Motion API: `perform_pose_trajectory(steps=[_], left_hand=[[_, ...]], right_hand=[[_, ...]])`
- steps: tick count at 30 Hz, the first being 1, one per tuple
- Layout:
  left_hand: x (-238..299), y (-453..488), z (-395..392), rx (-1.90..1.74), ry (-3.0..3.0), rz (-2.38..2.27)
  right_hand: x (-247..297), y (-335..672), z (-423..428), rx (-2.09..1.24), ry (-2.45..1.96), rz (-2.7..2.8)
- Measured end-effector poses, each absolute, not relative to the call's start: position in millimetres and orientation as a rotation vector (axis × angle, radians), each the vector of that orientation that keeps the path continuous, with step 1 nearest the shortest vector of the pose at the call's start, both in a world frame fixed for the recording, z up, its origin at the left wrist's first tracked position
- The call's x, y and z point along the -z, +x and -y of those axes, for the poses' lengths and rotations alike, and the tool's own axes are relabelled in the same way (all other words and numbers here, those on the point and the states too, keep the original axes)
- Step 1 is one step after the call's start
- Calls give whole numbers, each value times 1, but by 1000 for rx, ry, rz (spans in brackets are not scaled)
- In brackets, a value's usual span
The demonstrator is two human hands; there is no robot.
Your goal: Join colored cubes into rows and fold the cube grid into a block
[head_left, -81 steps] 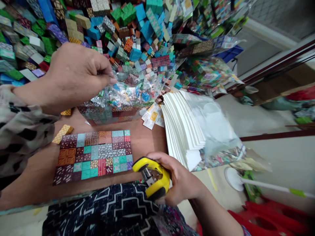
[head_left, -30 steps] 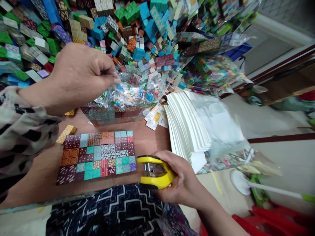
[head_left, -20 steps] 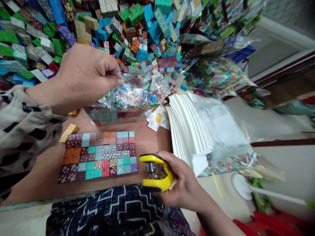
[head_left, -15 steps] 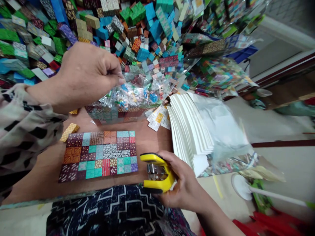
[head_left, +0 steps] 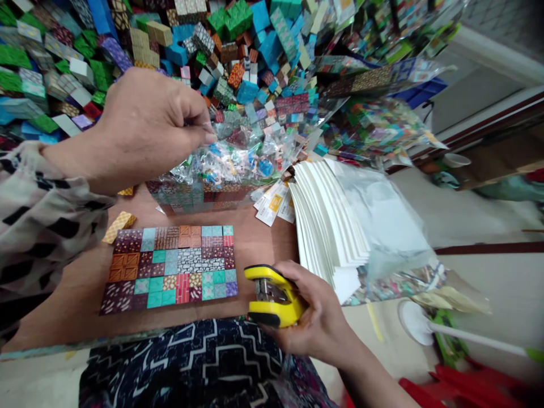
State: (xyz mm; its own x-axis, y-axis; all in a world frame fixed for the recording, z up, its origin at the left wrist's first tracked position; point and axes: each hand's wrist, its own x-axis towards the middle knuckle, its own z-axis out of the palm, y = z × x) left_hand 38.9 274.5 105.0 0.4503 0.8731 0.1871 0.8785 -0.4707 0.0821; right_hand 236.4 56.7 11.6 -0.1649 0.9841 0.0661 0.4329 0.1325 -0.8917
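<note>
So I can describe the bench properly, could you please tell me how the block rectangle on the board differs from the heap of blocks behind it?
The block rectangle lies flat, one layer, pieces edge to edge; the heap is piled, its blocks tumbled at all angles. The rectangle sits near, beside the stapler in the right hand; the heap spreads beyond the left hand. Both show similar printed patterns and colours.

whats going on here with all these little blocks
A person sits at a wooden board. Their left hand pinches the top of a clear bag of small pieces above the board's far side. Their right hand grips a yellow stapler at the near edge. A flat block mat lies between them, untouched. White cards are stacked on the right, and a block heap rises behind.
</note>
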Motion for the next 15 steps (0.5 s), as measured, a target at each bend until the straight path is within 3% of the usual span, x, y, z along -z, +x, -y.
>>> perform_pose_trajectory(steps=[15], left_hand=[[-104,36,-275,312,-2689,1532]], right_hand=[[-17,243,-64,-935,-1366,1746]])
